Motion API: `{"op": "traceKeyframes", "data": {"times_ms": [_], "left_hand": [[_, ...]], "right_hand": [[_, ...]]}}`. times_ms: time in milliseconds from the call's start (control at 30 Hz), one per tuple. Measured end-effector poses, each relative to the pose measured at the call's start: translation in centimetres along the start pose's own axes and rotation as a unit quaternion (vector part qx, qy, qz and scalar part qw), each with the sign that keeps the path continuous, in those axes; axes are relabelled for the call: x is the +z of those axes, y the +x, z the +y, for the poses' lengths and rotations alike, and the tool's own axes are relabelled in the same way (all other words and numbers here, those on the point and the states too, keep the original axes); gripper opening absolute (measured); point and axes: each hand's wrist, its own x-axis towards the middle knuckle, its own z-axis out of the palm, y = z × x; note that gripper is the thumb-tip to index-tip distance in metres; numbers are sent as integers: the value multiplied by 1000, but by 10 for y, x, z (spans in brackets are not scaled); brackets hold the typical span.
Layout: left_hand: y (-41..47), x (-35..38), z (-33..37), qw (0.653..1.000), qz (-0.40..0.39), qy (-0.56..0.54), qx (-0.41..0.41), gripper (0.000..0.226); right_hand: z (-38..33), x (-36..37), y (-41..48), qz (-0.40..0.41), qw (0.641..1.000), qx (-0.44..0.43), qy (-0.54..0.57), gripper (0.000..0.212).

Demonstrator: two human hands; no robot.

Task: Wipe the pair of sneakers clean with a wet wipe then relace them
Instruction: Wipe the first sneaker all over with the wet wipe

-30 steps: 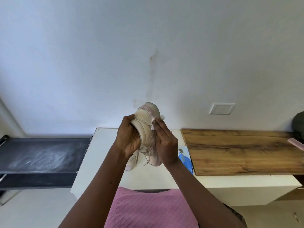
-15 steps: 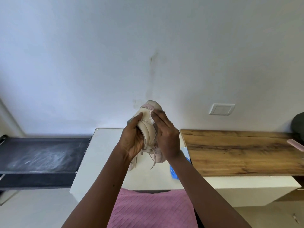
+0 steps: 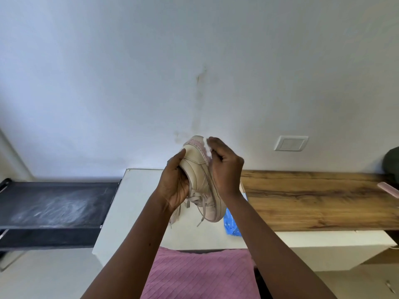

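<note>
I hold a cream sneaker (image 3: 199, 173) with pink heel trim up in front of the wall, heel end uppermost, its laces (image 3: 197, 203) dangling loose below. My left hand (image 3: 176, 184) grips the shoe from the left side, thumb on the upper. My right hand (image 3: 225, 169) pinches a small white wet wipe (image 3: 208, 148) against the pink heel trim. The second sneaker is mostly hidden behind my hands; only a pale bit shows low beside my left wrist.
A blue wipes packet (image 3: 232, 221) lies on the white table (image 3: 138, 203) under the shoe. A wooden board (image 3: 313, 199) covers the table's right part, with a pink object (image 3: 388, 188) at its right edge. A dark shelf (image 3: 54, 203) stands at left.
My right hand with the wipe has moved up along the shoe's heel side to the pink trim. The shoe has tilted slightly; my left hand keeps its grip.
</note>
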Motion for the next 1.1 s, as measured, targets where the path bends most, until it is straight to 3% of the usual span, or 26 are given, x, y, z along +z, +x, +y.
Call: {"op": "traceKeyframes", "data": {"times_ms": [100, 267, 500, 767, 933, 1100], "left_hand": [[2, -4, 2, 1000, -10, -25, -3, 45], [-1, -11, 5, 1000, 6, -11, -27, 58], [1, -14, 7, 1000, -1, 8, -26, 86], [0, -6, 6, 999, -20, 31, -28, 90], [2, -7, 7, 998, -31, 32, -41, 105], [2, -1, 6, 998, -38, 36, -30, 103]], "right_hand": [[10, 5, -21, -43, 987, -116, -99, 33], [20, -1, -48, -30, 991, -95, -84, 35], [13, 0, -28, -95, 971, -179, -130, 28], [1, 5, -6, -98, 969, -144, -177, 40], [3, 1, -32, -91, 959, -184, -193, 33], [0, 2, -45, -114, 941, -255, -193, 29]]}}
